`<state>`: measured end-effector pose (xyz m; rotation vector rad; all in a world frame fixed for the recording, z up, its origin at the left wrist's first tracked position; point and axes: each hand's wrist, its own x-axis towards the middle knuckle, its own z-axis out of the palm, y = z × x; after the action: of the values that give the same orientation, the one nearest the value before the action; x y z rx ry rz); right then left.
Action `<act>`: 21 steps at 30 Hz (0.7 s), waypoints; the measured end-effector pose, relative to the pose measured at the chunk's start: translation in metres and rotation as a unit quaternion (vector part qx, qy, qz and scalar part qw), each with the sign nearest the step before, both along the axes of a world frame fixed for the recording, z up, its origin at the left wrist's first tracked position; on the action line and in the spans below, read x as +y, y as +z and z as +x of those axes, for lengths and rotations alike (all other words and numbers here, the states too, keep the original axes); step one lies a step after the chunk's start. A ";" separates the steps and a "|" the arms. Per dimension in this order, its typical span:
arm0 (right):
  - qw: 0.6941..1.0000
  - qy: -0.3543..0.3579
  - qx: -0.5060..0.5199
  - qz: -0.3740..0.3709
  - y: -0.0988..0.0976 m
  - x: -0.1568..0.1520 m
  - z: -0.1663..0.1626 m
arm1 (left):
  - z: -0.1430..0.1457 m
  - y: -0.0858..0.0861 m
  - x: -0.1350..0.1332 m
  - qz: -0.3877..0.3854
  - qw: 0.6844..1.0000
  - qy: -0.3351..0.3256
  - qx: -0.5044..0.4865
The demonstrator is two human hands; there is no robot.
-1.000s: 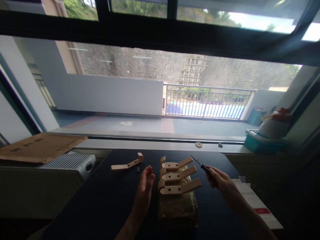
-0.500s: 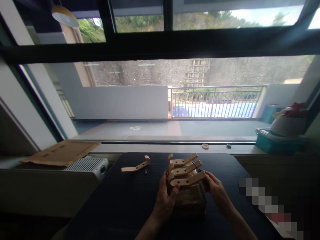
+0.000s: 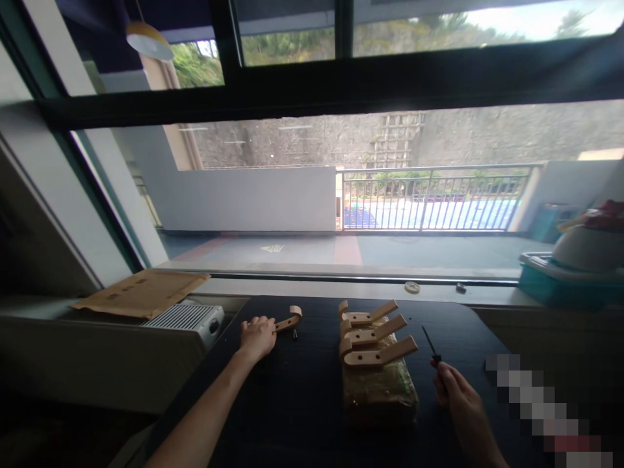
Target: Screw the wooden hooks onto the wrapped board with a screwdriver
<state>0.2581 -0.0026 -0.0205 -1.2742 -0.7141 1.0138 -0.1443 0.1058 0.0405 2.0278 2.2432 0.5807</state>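
My left hand (image 3: pixel 257 337) reaches out to the left and closes over the straight end of a loose wooden hook (image 3: pixel 288 320) lying on the dark table (image 3: pixel 292 403). A small dark screw (image 3: pixel 295 334) lies just right of that hook. My right hand (image 3: pixel 455 395) holds a thin screwdriver (image 3: pixel 431 344) by its handle, tip pointing away, to the right of a wooden board (image 3: pixel 377 387). Three wooden hooks (image 3: pixel 373 338) stand in a row on the board's far end.
A white heater (image 3: pixel 188 320) and a flat piece of cardboard (image 3: pixel 142 292) sit left of the table. On the window sill lie a small tape roll (image 3: pixel 412 286) and a dark bit (image 3: pixel 461 286). A teal tub (image 3: pixel 565 286) with a white pot stands at the right.
My left hand left the board and went left to the loose hook. My right hand drew back from the hooks toward me with the screwdriver. The view shifted left.
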 end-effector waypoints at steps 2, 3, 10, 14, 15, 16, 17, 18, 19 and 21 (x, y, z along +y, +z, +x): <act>1.000 -0.001 0.019 0.025 0.000 -0.002 0.003 | -0.001 0.002 -0.001 -0.003 1.000 -0.001 -0.004; 0.999 -0.006 0.030 0.033 0.000 -0.002 0.004 | -0.001 0.004 -0.003 0.001 1.000 -0.001 -0.011; 0.997 -0.029 0.068 0.024 0.001 -0.001 0.008 | 0.036 0.029 -0.061 0.037 0.958 -0.069 -0.276; 0.999 -0.021 0.024 -0.003 0.007 -0.016 0.004 | 0.081 0.021 -0.109 -0.103 0.807 -0.104 -0.572; 1.000 -0.010 -0.007 -0.015 0.010 -0.023 0.001 | 0.090 0.016 -0.118 -0.129 0.781 -0.097 -0.604; 0.999 0.014 -0.042 -0.023 0.014 -0.031 -0.003 | 0.098 0.012 -0.126 -0.137 0.763 -0.077 -0.627; 0.997 0.017 -0.077 -0.026 0.017 -0.039 -0.007 | 0.105 0.008 -0.132 -0.151 0.744 -0.063 -0.648; 0.993 0.025 -0.111 -0.014 0.022 -0.047 -0.012 | 0.111 0.006 -0.137 -0.155 0.730 -0.039 -0.665; 0.990 0.022 -0.142 0.002 0.026 -0.055 -0.018 | 0.117 0.004 -0.141 -0.150 0.724 -0.020 -0.673; 0.982 0.059 -0.180 0.015 0.035 -0.067 -0.032 | 0.128 0.005 -0.147 -0.132 0.724 0.011 -0.677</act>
<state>0.2263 -0.0694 0.0143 -1.4190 -1.0888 0.8698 -0.0165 -0.0409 0.0452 0.7802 1.2473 1.1277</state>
